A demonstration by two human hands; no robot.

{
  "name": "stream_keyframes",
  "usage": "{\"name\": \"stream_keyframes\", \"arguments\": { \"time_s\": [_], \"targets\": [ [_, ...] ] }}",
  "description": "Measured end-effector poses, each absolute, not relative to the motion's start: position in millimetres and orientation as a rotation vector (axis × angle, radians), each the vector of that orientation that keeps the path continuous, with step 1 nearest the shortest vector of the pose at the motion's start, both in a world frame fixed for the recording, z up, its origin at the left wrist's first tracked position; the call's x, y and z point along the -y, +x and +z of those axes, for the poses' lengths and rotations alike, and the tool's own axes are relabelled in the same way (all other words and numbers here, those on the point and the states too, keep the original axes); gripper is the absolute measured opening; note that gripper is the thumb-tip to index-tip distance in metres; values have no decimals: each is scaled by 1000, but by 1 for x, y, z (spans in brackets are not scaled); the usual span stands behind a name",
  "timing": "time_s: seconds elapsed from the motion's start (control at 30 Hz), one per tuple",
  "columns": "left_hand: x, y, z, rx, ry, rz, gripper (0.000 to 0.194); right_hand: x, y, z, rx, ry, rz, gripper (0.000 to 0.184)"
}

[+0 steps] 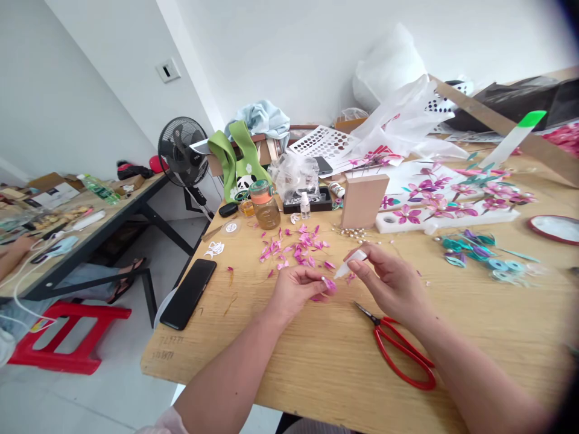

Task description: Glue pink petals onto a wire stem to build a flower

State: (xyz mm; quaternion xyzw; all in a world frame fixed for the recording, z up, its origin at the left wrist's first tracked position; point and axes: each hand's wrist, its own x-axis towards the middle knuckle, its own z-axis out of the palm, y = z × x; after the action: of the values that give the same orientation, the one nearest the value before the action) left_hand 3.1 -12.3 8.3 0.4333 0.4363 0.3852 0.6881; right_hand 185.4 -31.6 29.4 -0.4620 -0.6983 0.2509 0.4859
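My left hand [296, 290] pinches a small purple-pink flower [330, 286] between thumb and fingers, low over the table. In my right hand [391, 280] is a small white glue bottle [356, 260], its narrow tip pointing down-left at the flower; whether the tip touches it I cannot tell. Loose pink petals [303, 244] lie scattered just beyond both hands. Red-handled scissors [402, 355] rest on the wood beneath my right forearm. Finished-looking pink flowers [438, 205] on stems stand in a white foam block [398, 226] at the right.
A black phone [189, 294] lies near the left table edge. Behind the petals stand a drink jar [265, 208], a small clear bottle [304, 206] and a brown block [364, 201]. Teal ribbons and rolls [502, 265] lie right. A fan [181, 150] and red stool [67, 337] stand left.
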Motion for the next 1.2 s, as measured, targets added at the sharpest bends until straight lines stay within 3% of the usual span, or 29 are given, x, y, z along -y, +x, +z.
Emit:
{"name": "stream_keyframes", "arguments": {
  "time_s": [1.2],
  "targets": [
    [14,4,9,-922,920,890,32,31,182,28,1758,-1150,556,24]
  ]
}}
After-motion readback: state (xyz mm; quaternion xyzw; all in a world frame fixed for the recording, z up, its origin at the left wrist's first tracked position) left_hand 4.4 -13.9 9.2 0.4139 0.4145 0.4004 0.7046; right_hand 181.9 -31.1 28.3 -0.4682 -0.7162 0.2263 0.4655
